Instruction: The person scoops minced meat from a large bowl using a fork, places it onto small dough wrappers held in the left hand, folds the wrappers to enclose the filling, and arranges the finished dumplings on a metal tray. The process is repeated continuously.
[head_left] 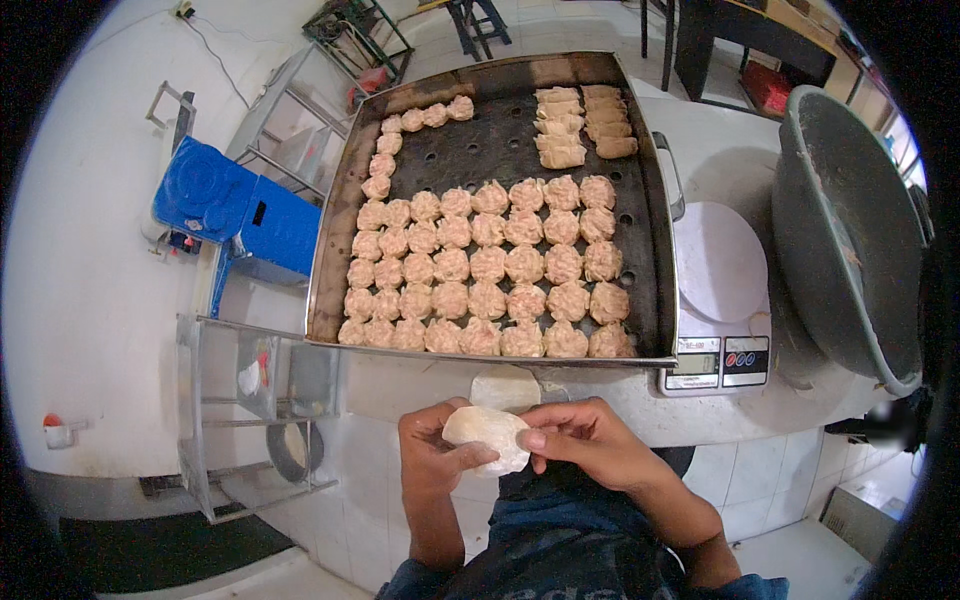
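On camera, I hold a pale wrapper (482, 432) in my left hand (430, 443), right hand (588, 440) pinching its edge, a dumpling tray (470, 150) beyond both.

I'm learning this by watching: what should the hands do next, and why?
Perhaps gently lift the held wrapper by its right edge with the right hand, to check for stuck layers: that hand pinches there, while the left hand steadies the other side. How many layers there are isn't clear.
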